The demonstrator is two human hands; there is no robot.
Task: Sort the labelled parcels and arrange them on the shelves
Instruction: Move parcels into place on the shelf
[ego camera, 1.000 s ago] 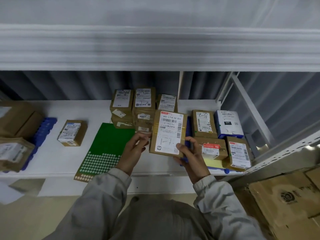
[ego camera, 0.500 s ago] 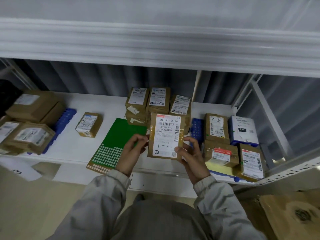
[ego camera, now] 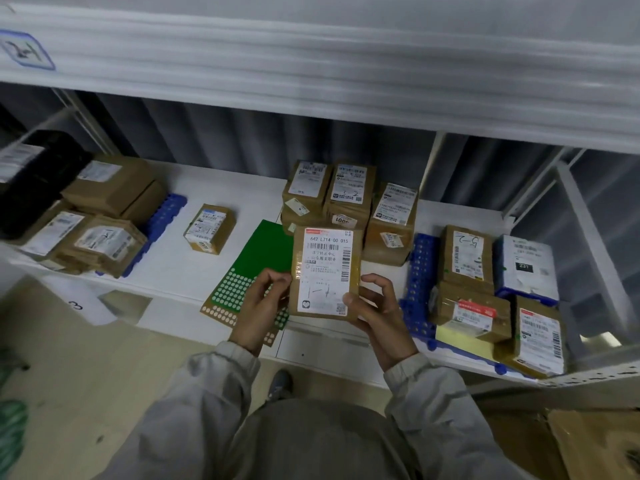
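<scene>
Holding the parcel (ego camera: 323, 273) by its edges in both hands (ego camera: 258, 308) (ego camera: 379, 318), we read its label, then must choose its shelf (ego camera: 242, 181) spot.

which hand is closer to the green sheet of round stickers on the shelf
Left. The left hand overlaps the green sheet of round stickers in view, pinching the held brown parcel's left edge. The right hand grips that parcel's far side.
</scene>
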